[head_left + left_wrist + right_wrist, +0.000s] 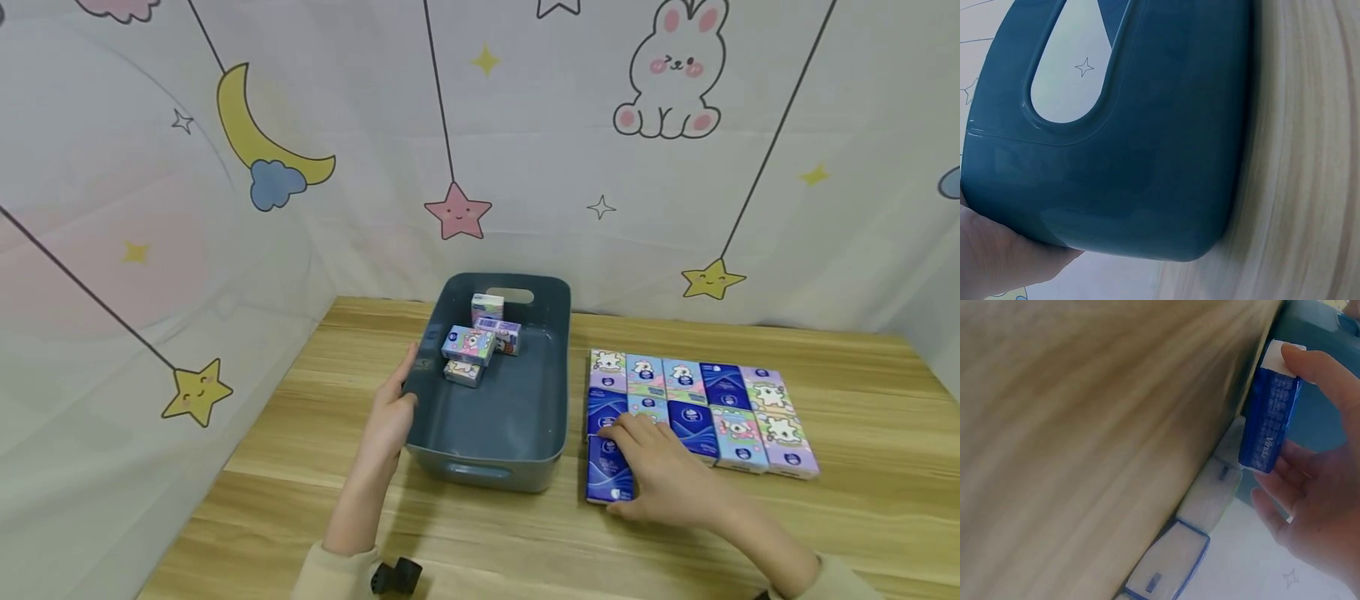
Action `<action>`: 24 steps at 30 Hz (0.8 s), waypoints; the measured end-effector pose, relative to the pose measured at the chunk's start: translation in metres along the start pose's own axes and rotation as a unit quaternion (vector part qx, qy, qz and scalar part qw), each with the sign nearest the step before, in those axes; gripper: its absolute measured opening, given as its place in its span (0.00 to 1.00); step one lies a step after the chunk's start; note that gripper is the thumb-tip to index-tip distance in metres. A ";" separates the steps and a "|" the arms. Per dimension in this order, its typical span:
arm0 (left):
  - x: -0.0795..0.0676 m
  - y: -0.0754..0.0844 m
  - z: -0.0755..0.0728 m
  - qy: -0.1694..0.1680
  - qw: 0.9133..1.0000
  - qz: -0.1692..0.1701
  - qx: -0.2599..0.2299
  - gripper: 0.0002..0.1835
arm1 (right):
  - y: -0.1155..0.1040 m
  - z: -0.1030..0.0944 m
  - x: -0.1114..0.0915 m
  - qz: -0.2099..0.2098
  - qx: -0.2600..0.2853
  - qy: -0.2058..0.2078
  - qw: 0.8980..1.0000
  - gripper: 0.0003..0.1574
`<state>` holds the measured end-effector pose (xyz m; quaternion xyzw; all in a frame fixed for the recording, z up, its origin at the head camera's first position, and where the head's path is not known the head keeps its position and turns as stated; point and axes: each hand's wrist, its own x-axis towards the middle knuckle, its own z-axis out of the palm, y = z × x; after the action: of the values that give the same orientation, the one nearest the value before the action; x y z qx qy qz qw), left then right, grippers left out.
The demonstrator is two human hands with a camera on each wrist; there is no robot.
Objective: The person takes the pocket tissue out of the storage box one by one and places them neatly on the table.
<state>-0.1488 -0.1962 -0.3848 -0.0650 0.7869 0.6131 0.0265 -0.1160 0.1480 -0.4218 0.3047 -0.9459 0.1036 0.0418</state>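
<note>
My right hand pinches a dark blue tissue pack between thumb and fingers, at the near left corner of a block of tissue packs. In the right wrist view this tissue pack stands on edge, the thumb at its white end. My left hand lies along the left outer side of a blue-grey plastic basket, its visible fingers straight. The left wrist view shows the thumb against the basket; the other fingers are hidden there. Inside the basket, several tissue packs lie heaped toward the back left.
Right of the basket, tissue packs in blue, purple and pastel prints lie in two rows on the wooden table. A printed cloth with stars, a moon and a rabbit hangs behind and at the sides.
</note>
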 end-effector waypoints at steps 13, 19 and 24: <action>0.001 0.000 0.000 0.000 1.000 0.004 -0.001 0.40 | 0.001 0.005 -0.003 -0.005 -0.016 0.001 1.000 0.54; 0.001 -0.001 0.000 0.000 1.000 0.003 -0.001 0.40 | 0.001 0.005 -0.005 -0.005 -0.003 -0.006 1.000 0.52; 0.000 0.000 0.000 -0.003 1.000 0.006 -0.005 0.40 | 0.000 0.004 -0.005 -0.003 0.009 -0.010 1.000 0.51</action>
<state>-0.1489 -0.1965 -0.3845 -0.0587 0.7838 0.6177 0.0248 -0.1117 0.1501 -0.4260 0.3085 -0.9445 0.1091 0.0294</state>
